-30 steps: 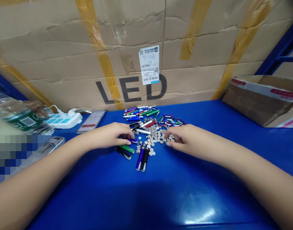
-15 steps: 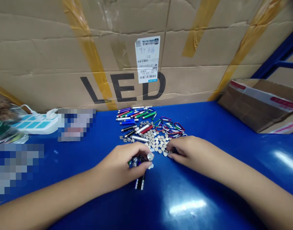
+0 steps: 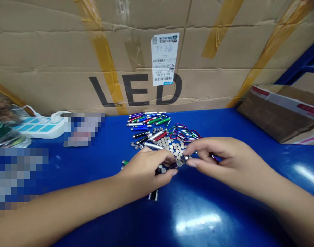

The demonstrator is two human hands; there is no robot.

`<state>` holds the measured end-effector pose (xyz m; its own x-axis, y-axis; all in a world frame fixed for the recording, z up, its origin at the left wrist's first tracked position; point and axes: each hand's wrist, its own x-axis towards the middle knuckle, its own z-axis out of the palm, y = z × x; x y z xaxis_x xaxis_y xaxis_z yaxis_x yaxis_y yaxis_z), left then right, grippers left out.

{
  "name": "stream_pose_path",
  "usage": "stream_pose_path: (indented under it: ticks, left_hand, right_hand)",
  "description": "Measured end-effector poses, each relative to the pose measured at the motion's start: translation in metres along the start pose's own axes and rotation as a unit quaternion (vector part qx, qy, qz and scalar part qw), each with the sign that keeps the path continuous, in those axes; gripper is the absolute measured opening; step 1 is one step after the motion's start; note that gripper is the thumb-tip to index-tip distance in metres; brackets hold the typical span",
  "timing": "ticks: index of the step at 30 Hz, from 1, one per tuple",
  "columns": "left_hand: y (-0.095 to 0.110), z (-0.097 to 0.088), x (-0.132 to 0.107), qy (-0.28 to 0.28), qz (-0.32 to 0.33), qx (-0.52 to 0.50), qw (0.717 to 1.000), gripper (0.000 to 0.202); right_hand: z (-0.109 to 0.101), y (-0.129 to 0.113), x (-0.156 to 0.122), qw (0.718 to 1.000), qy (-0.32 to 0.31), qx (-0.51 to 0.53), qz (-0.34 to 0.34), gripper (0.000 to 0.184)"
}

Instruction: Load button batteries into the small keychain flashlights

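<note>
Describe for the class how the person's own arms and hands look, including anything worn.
The left forearm and right forearm are bare as far as they show, with no sleeves in view. The left hand and right hand wear no gloves, and no watch, bracelet or ring can be seen.

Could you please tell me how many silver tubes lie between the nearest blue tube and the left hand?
2: one silver tube lies alongside a red tube; the other silver tube lies nearer the left hand, beside the button cells. More could be hidden under that hand.
</note>
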<state>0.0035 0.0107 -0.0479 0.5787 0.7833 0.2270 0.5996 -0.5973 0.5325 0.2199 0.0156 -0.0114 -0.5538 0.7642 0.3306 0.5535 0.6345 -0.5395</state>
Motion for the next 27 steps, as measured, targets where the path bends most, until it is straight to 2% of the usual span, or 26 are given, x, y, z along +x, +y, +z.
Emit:
stream_pose_path:
  ticks: [5, 12, 18, 22, 27]
  left_hand:
    - [-0.003, 0.002, -0.001, 0.026, 0.028, -0.028, 0.999, 0.009]
    - [-0.004, 0.002, -0.004, 0.053, 0.050, -0.021, 0.997, 0.010]
    - [-0.003, 0.001, -0.004, 0.069, 0.062, -0.004, 0.996, 0.008]
    - [-0.003, 0.001, -0.004, 0.084, 0.077, 0.012, 0.993, 0.009]
    - [-0.004, 0.001, -0.005, 0.101, 0.091, 0.016, 0.991, 0.011]
  right_hand:
    - [0.008, -0.003, 0.000, 0.997, -0.009, -0.024, -0.067, 0.010]
    - [0.016, 0.002, 0.000, 0.995, -0.027, -0.033, -0.087, 0.013]
    - [-0.001, 0.005, -0.004, 0.999, -0.027, -0.044, -0.014, 0.017]
    - [-0.008, 0.012, -0.003, 0.990, -0.105, -0.093, 0.032, 0.012]
    - [0.007, 0.017, 0.002, 0.973, -0.178, -0.130, 0.061, 0.011]
